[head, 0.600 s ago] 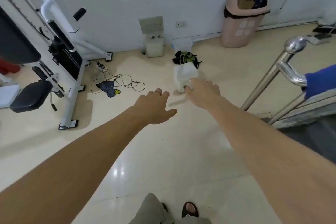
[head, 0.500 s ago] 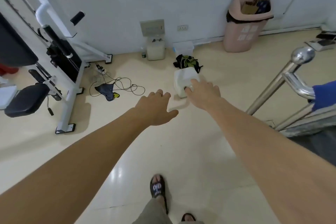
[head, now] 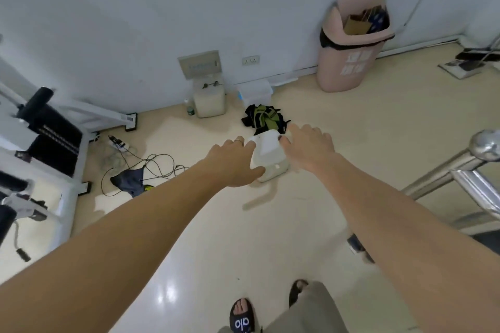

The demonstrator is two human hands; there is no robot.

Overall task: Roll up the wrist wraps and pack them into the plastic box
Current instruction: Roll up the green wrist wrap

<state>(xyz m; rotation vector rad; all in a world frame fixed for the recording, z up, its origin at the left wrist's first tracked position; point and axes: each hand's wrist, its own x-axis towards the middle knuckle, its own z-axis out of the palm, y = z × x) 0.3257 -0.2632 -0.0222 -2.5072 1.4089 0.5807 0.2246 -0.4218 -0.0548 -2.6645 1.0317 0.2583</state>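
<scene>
Hands: left hand (head: 232, 162) and right hand (head: 311, 147) flank the plastic box (head: 267, 157), fingers spread and straight | Contact: appears touching, blur prevents certainty | Box: lid on, resting on the floor (head: 216, 238) | Wrist wraps (head: 263, 116): heaped just behind the box.

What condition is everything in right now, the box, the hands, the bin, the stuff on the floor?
Plastic box: on the floor, lid on, between both hands.
Left hand: fingers straight, at the box's left side.
Right hand: fingers straight, at the box's right side.
Wraps: a loose heap on the floor behind the box, not rolled.
Bin: upright, open, holding rubbish.
Cable: lying tangled on the floor.
</scene>
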